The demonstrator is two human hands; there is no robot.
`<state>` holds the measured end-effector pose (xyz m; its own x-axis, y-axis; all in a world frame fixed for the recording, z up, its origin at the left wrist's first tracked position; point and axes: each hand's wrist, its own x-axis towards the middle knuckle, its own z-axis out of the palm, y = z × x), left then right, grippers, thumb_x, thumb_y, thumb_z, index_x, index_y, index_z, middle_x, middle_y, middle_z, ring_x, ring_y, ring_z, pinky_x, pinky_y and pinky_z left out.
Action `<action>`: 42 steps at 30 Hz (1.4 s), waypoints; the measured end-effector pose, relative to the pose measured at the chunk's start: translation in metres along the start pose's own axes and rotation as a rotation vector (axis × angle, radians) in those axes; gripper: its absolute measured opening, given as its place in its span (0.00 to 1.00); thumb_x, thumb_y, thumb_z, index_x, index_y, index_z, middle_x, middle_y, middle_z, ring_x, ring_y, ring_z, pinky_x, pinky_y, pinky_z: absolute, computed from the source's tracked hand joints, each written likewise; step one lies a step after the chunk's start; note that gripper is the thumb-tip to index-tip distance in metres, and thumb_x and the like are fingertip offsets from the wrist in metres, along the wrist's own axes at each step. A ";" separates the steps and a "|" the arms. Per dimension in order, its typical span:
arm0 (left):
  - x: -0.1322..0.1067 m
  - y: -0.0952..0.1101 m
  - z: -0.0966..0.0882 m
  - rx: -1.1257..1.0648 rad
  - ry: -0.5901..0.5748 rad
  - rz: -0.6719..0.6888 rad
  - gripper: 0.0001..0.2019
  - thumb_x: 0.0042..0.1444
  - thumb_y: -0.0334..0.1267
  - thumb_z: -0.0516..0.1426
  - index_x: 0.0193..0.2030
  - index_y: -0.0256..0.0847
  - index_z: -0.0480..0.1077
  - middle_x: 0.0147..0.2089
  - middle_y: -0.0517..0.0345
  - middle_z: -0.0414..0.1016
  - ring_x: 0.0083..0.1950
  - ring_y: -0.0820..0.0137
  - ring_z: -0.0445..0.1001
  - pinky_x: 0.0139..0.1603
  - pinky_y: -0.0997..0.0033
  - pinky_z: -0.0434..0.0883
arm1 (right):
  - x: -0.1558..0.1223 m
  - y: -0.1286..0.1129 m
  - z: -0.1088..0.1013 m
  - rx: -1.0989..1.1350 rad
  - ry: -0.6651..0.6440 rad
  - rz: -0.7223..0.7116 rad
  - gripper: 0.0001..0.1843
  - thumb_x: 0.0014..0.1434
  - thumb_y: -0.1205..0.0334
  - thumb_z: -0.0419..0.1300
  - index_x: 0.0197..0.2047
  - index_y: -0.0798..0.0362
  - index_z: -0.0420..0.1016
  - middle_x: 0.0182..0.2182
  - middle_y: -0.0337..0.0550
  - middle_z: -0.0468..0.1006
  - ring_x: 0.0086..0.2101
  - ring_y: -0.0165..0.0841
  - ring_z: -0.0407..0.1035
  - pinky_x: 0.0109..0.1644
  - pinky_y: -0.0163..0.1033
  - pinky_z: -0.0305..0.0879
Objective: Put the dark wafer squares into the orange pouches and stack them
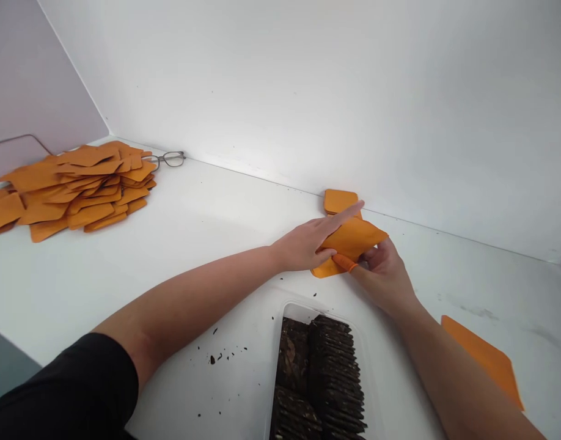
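An orange paper envelope (354,237) is held tilted between my two hands, near the back of the table. My left hand (303,245) grips its left side, index finger stretched along the upper edge and thumb at the lower corner. My right hand (388,275) pinches the right side; an orange cover is on its thumb. Some of the right fingers are hidden behind the paper. Under the held envelope lies more orange paper (326,269), and a small orange stack (340,200) rests against the wall behind. Whether the envelope's mouth is parted I cannot tell.
A clear plastic box (365,354) nearest me holds rows of thin dark brown slabs (333,373). Dark crumbs (212,359) dot the white table (207,244). A large orange envelope heap (88,183) and glasses (173,159) lie at left; another orange piece (484,357) lies beside my right forearm.
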<state>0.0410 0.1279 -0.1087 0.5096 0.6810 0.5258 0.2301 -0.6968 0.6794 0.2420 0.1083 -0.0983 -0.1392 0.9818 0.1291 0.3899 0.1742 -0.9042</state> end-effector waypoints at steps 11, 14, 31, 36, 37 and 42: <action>0.001 -0.010 -0.002 -0.250 0.120 -0.350 0.36 0.56 0.55 0.65 0.69 0.47 0.62 0.56 0.50 0.78 0.46 0.67 0.77 0.47 0.64 0.76 | -0.004 0.000 0.000 -0.185 0.386 -0.050 0.29 0.48 0.42 0.74 0.46 0.54 0.77 0.39 0.46 0.80 0.37 0.38 0.75 0.37 0.45 0.75; 0.002 -0.009 -0.002 -0.241 0.107 -0.292 0.23 0.62 0.47 0.62 0.62 0.45 0.69 0.53 0.55 0.80 0.48 0.70 0.77 0.52 0.66 0.75 | -0.008 -0.004 0.002 -0.238 0.498 -0.084 0.29 0.43 0.42 0.76 0.44 0.50 0.80 0.41 0.49 0.80 0.42 0.50 0.75 0.29 0.46 0.70; 0.001 0.001 -0.004 -0.010 -0.156 -0.166 0.14 0.62 0.50 0.58 0.49 0.47 0.73 0.45 0.60 0.80 0.45 0.67 0.77 0.47 0.64 0.73 | 0.004 0.026 -0.003 -0.295 0.140 -0.115 0.28 0.65 0.47 0.64 0.62 0.53 0.67 0.46 0.47 0.76 0.46 0.38 0.73 0.53 0.52 0.74; 0.002 0.001 0.000 0.099 -0.096 -0.225 0.18 0.69 0.54 0.51 0.51 0.46 0.74 0.37 0.60 0.78 0.38 0.68 0.74 0.42 0.66 0.71 | -0.001 0.023 -0.001 -0.306 0.157 -0.167 0.39 0.59 0.46 0.68 0.68 0.47 0.60 0.55 0.50 0.72 0.51 0.43 0.71 0.54 0.54 0.74; 0.003 0.001 0.001 0.122 -0.078 -0.239 0.18 0.69 0.54 0.51 0.51 0.45 0.74 0.37 0.59 0.78 0.38 0.68 0.75 0.43 0.66 0.70 | -0.003 0.021 0.000 -0.306 0.184 -0.192 0.42 0.57 0.45 0.69 0.69 0.45 0.58 0.58 0.50 0.71 0.54 0.44 0.70 0.56 0.56 0.72; 0.005 0.000 0.001 0.214 -0.031 -0.323 0.20 0.70 0.53 0.50 0.48 0.40 0.74 0.38 0.56 0.79 0.38 0.65 0.74 0.41 0.63 0.70 | -0.005 0.011 0.001 -0.325 0.263 -0.289 0.50 0.55 0.43 0.67 0.74 0.43 0.49 0.60 0.48 0.69 0.59 0.46 0.65 0.64 0.59 0.64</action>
<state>0.0447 0.1309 -0.1068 0.4066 0.8684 0.2839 0.5494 -0.4807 0.6835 0.2460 0.1053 -0.1097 -0.0654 0.8686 0.4912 0.6385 0.4148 -0.6483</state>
